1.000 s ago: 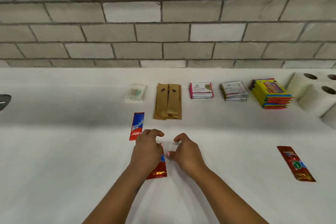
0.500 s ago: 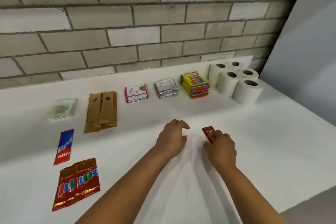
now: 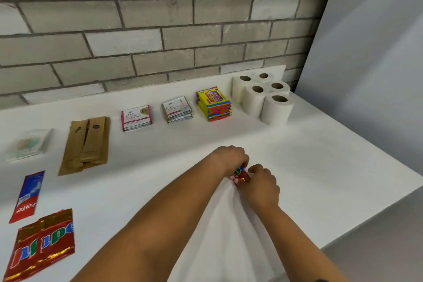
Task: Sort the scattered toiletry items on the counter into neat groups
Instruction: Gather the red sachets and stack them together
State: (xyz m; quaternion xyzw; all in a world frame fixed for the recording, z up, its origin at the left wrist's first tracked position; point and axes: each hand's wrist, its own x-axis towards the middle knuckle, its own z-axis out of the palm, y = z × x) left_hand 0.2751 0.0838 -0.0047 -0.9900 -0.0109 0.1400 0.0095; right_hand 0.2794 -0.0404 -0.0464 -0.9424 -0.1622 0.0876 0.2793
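We have both hands on one red sachet (image 3: 240,174) mid-counter (image 3: 320,167), right of centre. Our left hand (image 3: 231,158) curls over its top edge; our right hand (image 3: 263,184) pinches its near end. Two matching red sachets (image 3: 43,245) lie far left.

Soft, even room light falls on the white counter (image 3: 320,167); faint shadows trail beneath the forearms. Left-edge packets smear with blur, and the brick wall (image 3: 137,30) bows from wide-angle distortion.
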